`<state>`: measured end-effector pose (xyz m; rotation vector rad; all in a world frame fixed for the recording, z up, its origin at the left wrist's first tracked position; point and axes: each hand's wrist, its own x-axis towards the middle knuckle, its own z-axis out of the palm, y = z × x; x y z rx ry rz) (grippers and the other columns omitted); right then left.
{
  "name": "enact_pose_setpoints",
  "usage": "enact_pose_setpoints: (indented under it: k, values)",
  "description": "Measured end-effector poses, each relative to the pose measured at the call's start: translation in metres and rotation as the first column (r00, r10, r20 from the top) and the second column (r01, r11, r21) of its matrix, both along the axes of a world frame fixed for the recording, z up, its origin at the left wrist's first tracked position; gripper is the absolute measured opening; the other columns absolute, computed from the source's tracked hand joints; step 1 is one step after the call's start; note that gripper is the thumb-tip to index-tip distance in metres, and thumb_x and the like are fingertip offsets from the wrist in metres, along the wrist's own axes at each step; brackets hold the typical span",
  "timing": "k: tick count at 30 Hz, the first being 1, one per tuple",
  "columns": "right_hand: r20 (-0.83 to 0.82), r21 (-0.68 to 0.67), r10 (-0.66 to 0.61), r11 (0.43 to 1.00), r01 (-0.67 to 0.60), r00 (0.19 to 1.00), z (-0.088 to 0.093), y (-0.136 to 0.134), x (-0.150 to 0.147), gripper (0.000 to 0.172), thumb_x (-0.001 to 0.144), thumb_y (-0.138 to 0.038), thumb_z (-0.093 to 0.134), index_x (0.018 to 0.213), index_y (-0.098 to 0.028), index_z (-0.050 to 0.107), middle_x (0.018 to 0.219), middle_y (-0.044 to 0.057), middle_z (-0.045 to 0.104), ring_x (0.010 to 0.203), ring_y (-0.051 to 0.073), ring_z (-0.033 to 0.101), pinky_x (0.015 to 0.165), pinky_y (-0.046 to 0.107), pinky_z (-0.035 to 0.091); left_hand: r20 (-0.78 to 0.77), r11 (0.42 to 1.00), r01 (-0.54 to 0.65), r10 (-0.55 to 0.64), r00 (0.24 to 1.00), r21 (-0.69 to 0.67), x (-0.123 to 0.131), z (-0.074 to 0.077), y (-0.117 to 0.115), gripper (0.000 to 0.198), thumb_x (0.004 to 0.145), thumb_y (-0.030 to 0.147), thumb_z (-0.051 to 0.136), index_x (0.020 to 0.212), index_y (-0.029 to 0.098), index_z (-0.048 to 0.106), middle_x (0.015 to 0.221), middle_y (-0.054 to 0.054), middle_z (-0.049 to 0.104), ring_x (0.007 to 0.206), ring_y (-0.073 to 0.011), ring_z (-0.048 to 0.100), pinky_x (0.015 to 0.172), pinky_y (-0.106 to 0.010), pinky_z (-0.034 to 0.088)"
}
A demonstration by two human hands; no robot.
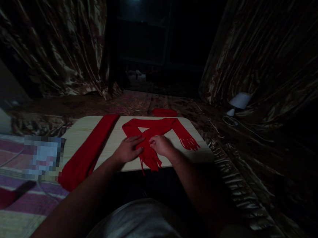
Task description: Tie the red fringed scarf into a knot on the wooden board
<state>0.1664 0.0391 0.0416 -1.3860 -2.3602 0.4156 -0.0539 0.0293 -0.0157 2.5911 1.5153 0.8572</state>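
Note:
A red fringed scarf (158, 124) is laid in a bent, crossing shape on a pale wooden board-like table (111, 150). One fringed end points toward me, while the other reaches to the right. My left hand (127, 149) lies on the left edge of the near part, its fingers stretched out. On the opposite edge of that part is my right hand (161, 145), fingers curled and pinching the scarf. To the left, a long folded red cloth (92, 148) runs along the table and hangs over its near edge.
A red rounded item (164, 113) sits beyond the table's far edge. Farther right stands a small white lamp (240, 100) with a trailing cord. Patterned curtains (80, 35) hang on both sides of a dark window. Striped bedding (4, 154) with a blurred-out object is at left.

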Motion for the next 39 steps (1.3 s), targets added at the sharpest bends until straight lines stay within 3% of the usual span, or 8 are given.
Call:
enact_pose_setpoints:
  k: [5,12,14,17,19,22,29,39]
  values:
    - [0.189,0.090,-0.003,0.996,-0.014,0.982,0.012,-0.008,-0.006,0.020,0.093,-0.023,0.055,0.097,-0.021,0.074,0.102,0.006,0.075,0.091,0.017,0.066,0.079,0.025,0.043,-0.018,1.000,0.001,-0.001,1.000,-0.012,-0.001,0.001,0.000,0.056,0.092,0.048,0.052,0.142,0.024,0.058,0.142,-0.012,0.058,0.130,-0.0295,0.056,0.110,-0.051,0.042]
    - [0.236,0.142,-0.080,0.989,0.047,0.968,0.010,-0.006,0.008,0.026,0.094,-0.025,0.049,0.093,-0.018,0.073,0.092,0.010,0.075,0.082,0.018,0.066,0.070,0.026,0.040,-0.008,1.000,0.007,-0.007,1.000,-0.023,-0.001,0.002,-0.001,0.056,0.091,0.050,0.052,0.141,0.025,0.058,0.142,-0.010,0.058,0.130,-0.0282,0.055,0.111,-0.048,0.042]
    - [0.237,0.073,-0.021,0.997,0.004,0.971,0.013,-0.004,0.024,0.021,0.089,-0.023,0.054,0.087,-0.018,0.074,0.087,0.008,0.075,0.078,0.017,0.066,0.066,0.025,0.039,-0.010,1.000,0.000,-0.001,1.000,-0.026,-0.001,0.003,-0.001,0.056,0.091,0.050,0.052,0.141,0.025,0.058,0.142,-0.010,0.059,0.130,-0.0277,0.056,0.111,-0.048,0.042]
    - [0.252,-0.182,0.181,0.974,-0.137,0.951,0.025,-0.005,0.054,0.010,0.077,-0.015,0.065,0.072,-0.020,0.072,0.076,0.003,0.073,0.068,0.015,0.063,0.061,0.023,0.037,-0.008,1.000,-0.012,0.011,1.000,-0.026,-0.001,0.001,0.000,0.055,0.091,0.049,0.052,0.141,0.026,0.059,0.142,-0.010,0.058,0.130,-0.0284,0.055,0.111,-0.049,0.042]
    - [0.298,-0.253,0.173,0.963,-0.098,0.939,0.033,-0.009,0.072,0.011,0.069,-0.011,0.070,0.063,-0.020,0.070,0.069,0.002,0.070,0.063,0.014,0.060,0.058,0.024,0.036,-0.002,1.000,-0.008,0.008,1.000,-0.020,-0.001,-0.001,0.001,0.055,0.091,0.050,0.052,0.141,0.026,0.059,0.142,-0.010,0.059,0.130,-0.0287,0.056,0.111,-0.049,0.042]
    - [0.319,-0.172,0.056,0.985,0.000,0.946,0.038,-0.013,0.081,0.008,0.069,-0.015,0.073,0.063,-0.020,0.070,0.067,0.003,0.070,0.063,0.016,0.060,0.059,0.025,0.037,0.000,1.000,-0.003,0.003,1.000,-0.014,-0.002,-0.003,0.003,0.055,0.091,0.050,0.053,0.141,0.027,0.058,0.142,-0.010,0.059,0.129,-0.0283,0.056,0.111,-0.048,0.042]
    - [-0.131,0.052,0.098,0.994,-0.091,0.987,0.012,-0.003,0.030,0.024,0.082,-0.009,0.059,0.100,-0.018,0.074,0.093,0.004,0.075,0.083,0.014,0.067,0.075,0.022,0.046,-0.016,1.000,-0.007,0.007,1.000,-0.017,-0.002,-0.001,0.002,0.056,0.092,0.051,0.051,0.141,0.026,0.058,0.142,-0.010,0.059,0.129,-0.0287,0.056,0.111,-0.048,0.042]
    - [0.173,0.087,0.063,0.993,-0.078,0.983,0.016,-0.006,-0.003,0.019,0.088,-0.016,0.058,0.096,-0.019,0.075,0.099,0.009,0.076,0.091,0.021,0.068,0.081,0.028,0.046,-0.018,1.000,-0.011,0.011,1.000,-0.012,-0.001,-0.001,0.002,0.055,0.091,0.050,0.053,0.140,0.025,0.059,0.141,-0.011,0.059,0.129,-0.0285,0.056,0.110,-0.049,0.043]
